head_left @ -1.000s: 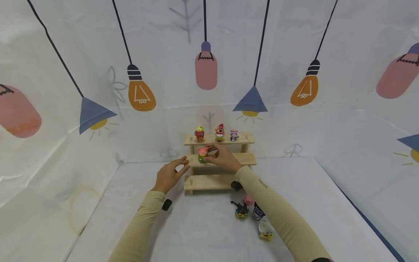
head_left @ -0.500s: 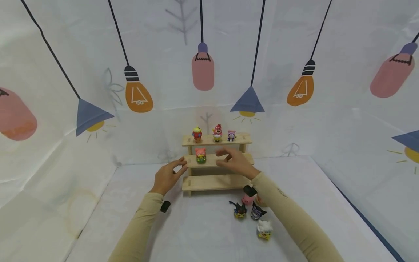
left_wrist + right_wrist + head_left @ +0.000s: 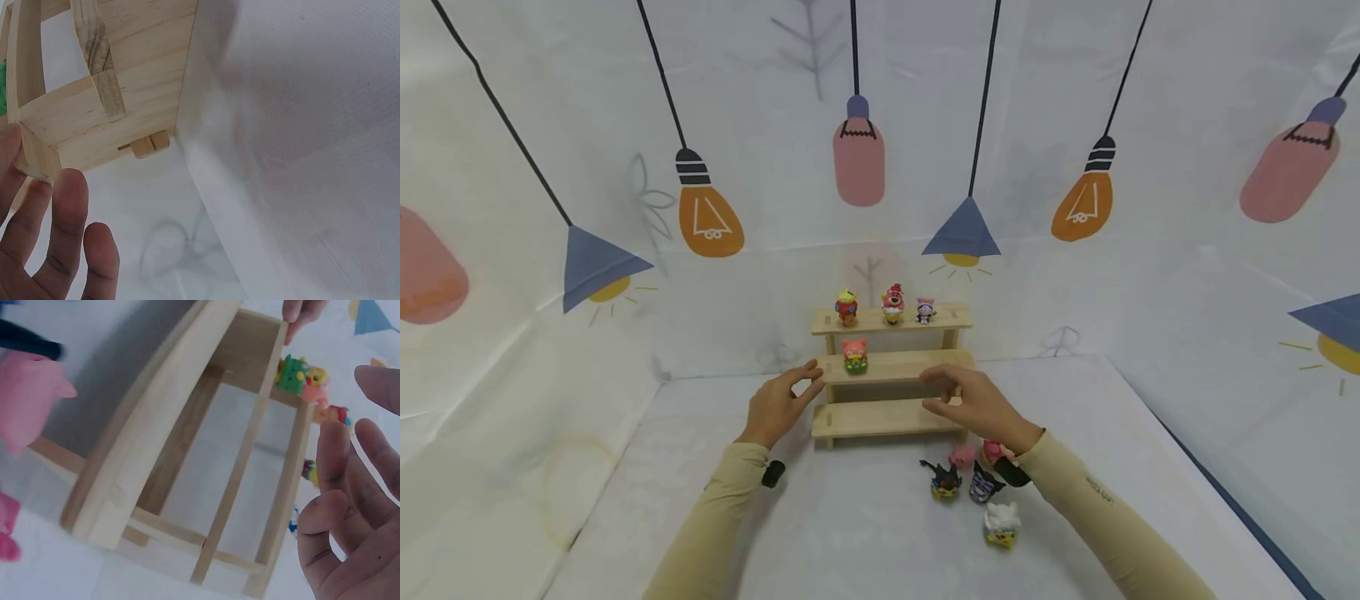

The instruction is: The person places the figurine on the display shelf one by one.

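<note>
Three steps make up the small wooden shelf (image 3: 891,367) in front of you, and your two hands sit at its front. Your left hand (image 3: 780,402) is at the left end of the middle step, with loose fingers (image 3: 69,212) that hold nothing; the fingertips are just beside the wood, maybe touching it. Your right hand (image 3: 979,403) floats near the right end of the bottom step, fingers (image 3: 340,512) spread and slack, holding nothing.

One pink toy (image 3: 854,354) with a green bottom stands on the middle step near its left end. The rest of that step is bare, and so is the bottom step. Up top stand three toys in a row: a red and yellow one (image 3: 846,306), a red bear (image 3: 892,302) and a small purple one (image 3: 926,310).

On the white table (image 3: 850,533), under your right wrist, a bunch of small toys (image 3: 973,483) lies close together. Plenty of bare table lies to the left and in front. The lamp cloth wall (image 3: 880,167) stands right behind the shelf.

Small writing on your right sleeve (image 3: 1101,492) is too tiny to read.
</note>
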Demonstrator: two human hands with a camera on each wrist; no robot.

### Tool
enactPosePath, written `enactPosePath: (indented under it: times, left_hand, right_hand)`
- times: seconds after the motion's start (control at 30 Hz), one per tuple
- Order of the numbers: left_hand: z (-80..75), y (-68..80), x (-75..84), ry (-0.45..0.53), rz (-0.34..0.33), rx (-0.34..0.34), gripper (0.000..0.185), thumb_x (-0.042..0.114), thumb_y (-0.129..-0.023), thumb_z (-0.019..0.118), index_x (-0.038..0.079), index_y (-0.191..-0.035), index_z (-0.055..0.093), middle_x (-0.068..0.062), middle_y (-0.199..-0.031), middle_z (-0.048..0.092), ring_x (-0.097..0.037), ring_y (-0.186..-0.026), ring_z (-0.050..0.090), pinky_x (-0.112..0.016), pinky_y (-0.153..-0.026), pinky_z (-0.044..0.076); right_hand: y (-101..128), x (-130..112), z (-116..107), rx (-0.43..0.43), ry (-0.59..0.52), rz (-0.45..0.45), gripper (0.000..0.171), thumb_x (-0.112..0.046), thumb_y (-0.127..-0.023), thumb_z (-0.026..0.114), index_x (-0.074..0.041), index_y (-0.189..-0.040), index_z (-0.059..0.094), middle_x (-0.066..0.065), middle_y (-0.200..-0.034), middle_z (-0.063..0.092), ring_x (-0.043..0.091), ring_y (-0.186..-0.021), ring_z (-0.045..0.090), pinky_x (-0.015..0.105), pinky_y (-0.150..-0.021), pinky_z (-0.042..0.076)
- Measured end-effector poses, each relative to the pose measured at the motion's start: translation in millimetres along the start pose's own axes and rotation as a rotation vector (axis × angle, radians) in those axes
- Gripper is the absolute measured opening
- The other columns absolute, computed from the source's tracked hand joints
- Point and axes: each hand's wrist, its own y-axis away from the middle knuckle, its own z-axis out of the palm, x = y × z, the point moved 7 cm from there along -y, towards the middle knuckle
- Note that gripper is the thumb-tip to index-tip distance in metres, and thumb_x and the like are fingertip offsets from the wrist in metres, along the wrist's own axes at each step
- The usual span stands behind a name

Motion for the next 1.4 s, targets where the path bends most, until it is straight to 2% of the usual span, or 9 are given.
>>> enactPosePath:
  times: [0.07, 0.33, 0.53, 0.8, 1.0, 1.17, 1.4]
  left_hand:
    - [-0.3, -0.4, -0.1, -0.005, 0.0, -0.004, 0.035, 0.041, -0.098, 0.068, 0.021, -0.126, 0.073, 0.007, -0.139, 0.062, -0.003, -0.048, 0.052, -0.028, -0.038, 0.036]
    - [-0.6, -0.5, -1.8, -0.003, 0.003, 0.006, 0.034, 0.04, -0.098, 0.069, 0.022, -0.126, 0.073, 0.008, -0.139, 0.063, -0.004, -0.048, 0.052, -0.029, -0.038, 0.037]
    - [3.6, 0.9, -3.3, 0.003, -0.007, -0.011, 0.036, 0.044, -0.099, 0.066, 0.023, -0.127, 0.073, 0.01, -0.14, 0.062, -0.004, -0.048, 0.052, -0.028, -0.038, 0.036]
    - [1.2, 1.8, -0.5, 0.007, 0.001, 0.014, 0.035, 0.039, -0.098, 0.069, 0.02, -0.128, 0.072, 0.007, -0.14, 0.061, -0.004, -0.046, 0.051, -0.029, -0.037, 0.034]
    - [1.9, 2.7, -0.5, 0.003, -0.009, 0.012, 0.034, 0.036, -0.098, 0.07, 0.021, -0.128, 0.072, 0.008, -0.14, 0.061, -0.004, -0.048, 0.052, -0.029, -0.036, 0.035]
    - [2.1, 2.9, -1.1, 0.005, -0.013, 0.019, 0.034, 0.037, -0.098, 0.069, 0.022, -0.128, 0.072, 0.01, -0.14, 0.061, -0.005, -0.047, 0.052, -0.03, -0.037, 0.036]
    - [2.2, 2.8, -2.1, 0.015, -0.012, 0.021, 0.035, 0.039, -0.098, 0.069, 0.022, -0.128, 0.072, 0.009, -0.14, 0.061, -0.005, -0.046, 0.051, -0.029, -0.037, 0.035]
  right_hand:
    - [8.4, -4.4, -3.5, 0.007, 0.008, -0.006, 0.035, -0.027, -0.093, 0.078, -0.015, -0.125, 0.068, -0.003, -0.116, 0.072, 0.006, -0.078, 0.061, 0.041, -0.071, 0.053]
    - [35.8, -10.5, -12.6, 0.042, 0.022, -0.043, 0.03, -0.024, -0.092, 0.078, -0.023, -0.121, 0.068, -0.008, -0.117, 0.07, 0.004, -0.078, 0.063, 0.031, -0.06, 0.047]
    - [57.7, -9.4, -18.6, 0.049, 0.003, -0.007, 0.032, -0.026, -0.091, 0.079, -0.027, -0.121, 0.067, -0.014, -0.114, 0.068, 0.005, -0.076, 0.062, 0.026, -0.057, 0.042]
    - [84.9, -2.3, -24.5, 0.031, 0.024, 0.024, 0.031, -0.024, -0.092, 0.078, -0.032, -0.12, 0.067, -0.017, -0.108, 0.069, 0.004, -0.074, 0.06, 0.025, -0.058, 0.046]
    - [105.1, 0.2, -28.1, 0.03, 0.041, 0.027, 0.031, -0.021, -0.091, 0.079, -0.034, -0.117, 0.068, -0.017, -0.1, 0.069, 0.003, -0.074, 0.059, 0.029, -0.061, 0.046]
    - [121.1, 1.6, -28.6, 0.028, 0.028, 0.02, 0.034, -0.02, -0.089, 0.082, -0.031, -0.118, 0.068, -0.017, -0.101, 0.069, 0.002, -0.074, 0.058, 0.03, -0.061, 0.044]
    - [145.6, 7.3, -21.7, 0.01, -0.035, 0.062, 0.035, -0.017, -0.088, 0.082, -0.02, -0.12, 0.07, -0.009, -0.106, 0.072, 0.004, -0.074, 0.058, 0.026, -0.06, 0.043]
